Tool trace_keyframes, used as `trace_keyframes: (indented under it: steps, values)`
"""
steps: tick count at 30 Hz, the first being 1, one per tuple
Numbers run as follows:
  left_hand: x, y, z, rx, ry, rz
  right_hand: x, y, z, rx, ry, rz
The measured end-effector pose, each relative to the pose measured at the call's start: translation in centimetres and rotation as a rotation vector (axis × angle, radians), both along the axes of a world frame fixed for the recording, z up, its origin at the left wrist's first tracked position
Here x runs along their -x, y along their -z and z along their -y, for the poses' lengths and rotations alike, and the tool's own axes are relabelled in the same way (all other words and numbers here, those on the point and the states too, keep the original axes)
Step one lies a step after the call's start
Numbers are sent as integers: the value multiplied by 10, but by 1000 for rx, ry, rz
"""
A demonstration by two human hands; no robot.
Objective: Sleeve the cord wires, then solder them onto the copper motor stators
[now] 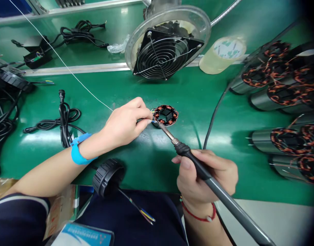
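Observation:
My right hand (207, 172) is wrapped round a soldering iron (207, 176), its metal tip touching or very near the front left rim of a motor stator (166, 115) with copper windings. At the stator's left side my left hand (130, 121) pinches thin wires, a blue one (153, 121) showing at the fingertips. A thin pale strand (77, 80), which looks like solder wire, runs from the upper left down behind my left hand. Whether the fingers hold that strand too is hidden. My left wrist wears a blue strap (80, 148).
A fan (160, 58) in a round clear hood stands behind the stator, beside a tape roll (222, 54). Several more stators (267, 99) crowd the right side. Black cables (66, 118) lie left. A black cap (108, 177) with loose wires sits at the front edge.

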State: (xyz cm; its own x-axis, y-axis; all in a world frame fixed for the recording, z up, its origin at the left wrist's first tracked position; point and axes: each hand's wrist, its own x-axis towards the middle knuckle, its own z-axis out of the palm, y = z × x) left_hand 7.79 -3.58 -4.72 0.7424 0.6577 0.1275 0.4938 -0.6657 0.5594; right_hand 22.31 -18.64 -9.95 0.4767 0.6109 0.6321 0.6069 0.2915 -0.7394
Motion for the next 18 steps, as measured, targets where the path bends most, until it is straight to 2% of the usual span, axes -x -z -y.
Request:
trace_keyframes:
  steps: [6,18]
  values:
    - [-1,-1,0,-7,4,-8,4,2,4,52,20,-26]
    - [-1,-3,-1,15,-11,24,3,2,2,40,37,-17]
